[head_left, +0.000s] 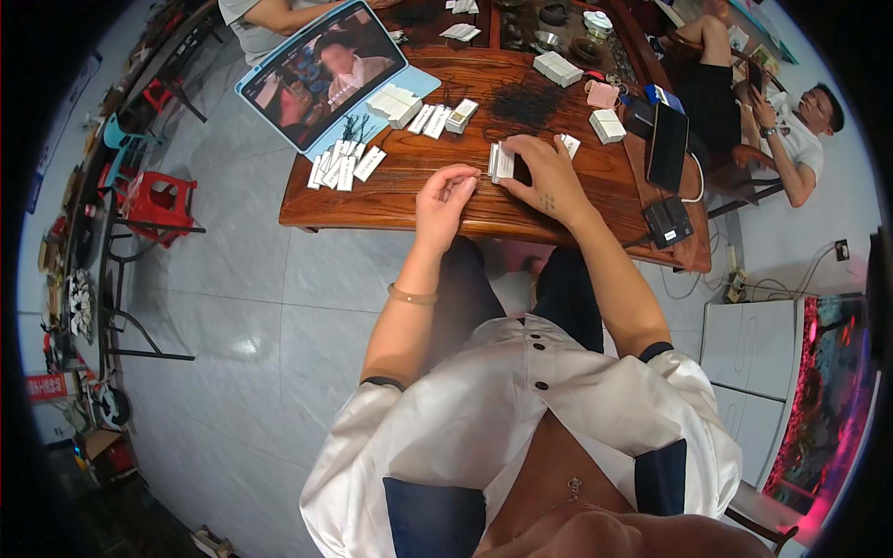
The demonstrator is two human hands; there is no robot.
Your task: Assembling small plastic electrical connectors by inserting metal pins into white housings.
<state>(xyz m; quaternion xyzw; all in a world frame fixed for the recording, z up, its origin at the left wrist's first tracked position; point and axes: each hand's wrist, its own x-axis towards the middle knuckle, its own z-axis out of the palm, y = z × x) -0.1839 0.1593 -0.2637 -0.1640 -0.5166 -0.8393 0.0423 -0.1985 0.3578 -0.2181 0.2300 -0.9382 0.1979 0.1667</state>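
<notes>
Grey tiled floor spreads wide across my feed, bending toward the rim. Next in size, a brown wooden table with strong grain, its near edge just before the wearer's lap. To the right, a seated person in a white top and dark shorts, phone in hand; lower down, a white cabinet beside a panel glowing pink. Over at left, a red stool. On the table's left side I log a blue-cased tablet, propped up and playing a picture; on the right side, a dark phone leaning upright above a black box. Right hand: fingers and thumb curved round a small stack of white tags, gripping it upright near the table's front edge. Left hand: just left of that stack, thumb and fingertips drawn together; from this height I cannot tell whether they pinch anything. Beyond the hands, a tangle of black cords lies spread on the wood. White bundles sit around it, one block past the cords, another to the right. Near the tablet, a loose fan of corded tags. Smallest noted: a bangle on the left forearm.
</notes>
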